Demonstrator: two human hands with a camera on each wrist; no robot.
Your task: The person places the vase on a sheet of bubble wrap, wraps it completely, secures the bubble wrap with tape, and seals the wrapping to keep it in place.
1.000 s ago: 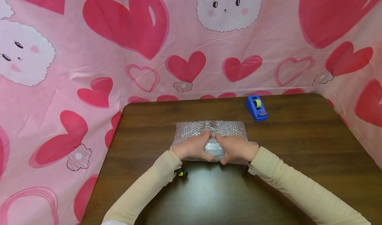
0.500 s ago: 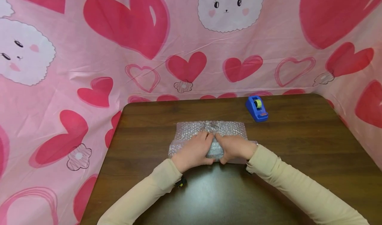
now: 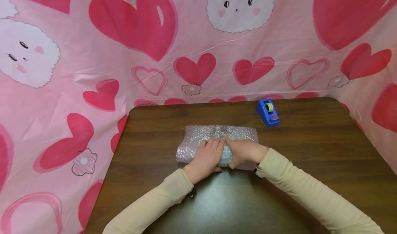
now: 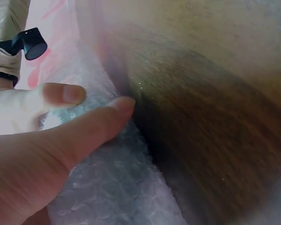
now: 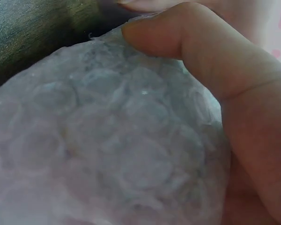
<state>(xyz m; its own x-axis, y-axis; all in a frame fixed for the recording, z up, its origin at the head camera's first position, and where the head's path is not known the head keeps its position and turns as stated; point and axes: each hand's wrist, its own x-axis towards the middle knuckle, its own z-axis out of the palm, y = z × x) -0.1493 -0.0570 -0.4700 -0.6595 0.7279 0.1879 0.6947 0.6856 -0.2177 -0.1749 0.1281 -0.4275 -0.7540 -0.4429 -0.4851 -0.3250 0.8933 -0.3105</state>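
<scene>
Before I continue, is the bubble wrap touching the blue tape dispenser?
Apart. The head view shows a strip of bare tabletop between the bubble wrap and the blue tape dispenser, which sits farther back.

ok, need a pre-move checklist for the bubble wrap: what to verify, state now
1. Left grip on the bubble wrap: ok, fingers over the top, thumb at the near edge.
2. Right grip on the same wrap: ok, thumb at the near edge, beside the left one.
3. Far part of the wrap spread out: ok, it lies beyond both grips.
4. Tape dispenser apart from the wrap: ok, beyond it and to the right.
5. Tape roll in the dispenser: ok, visible.
6. Contents of the wrap intact: cannot tell, hidden by wrap and fingers.
</scene>
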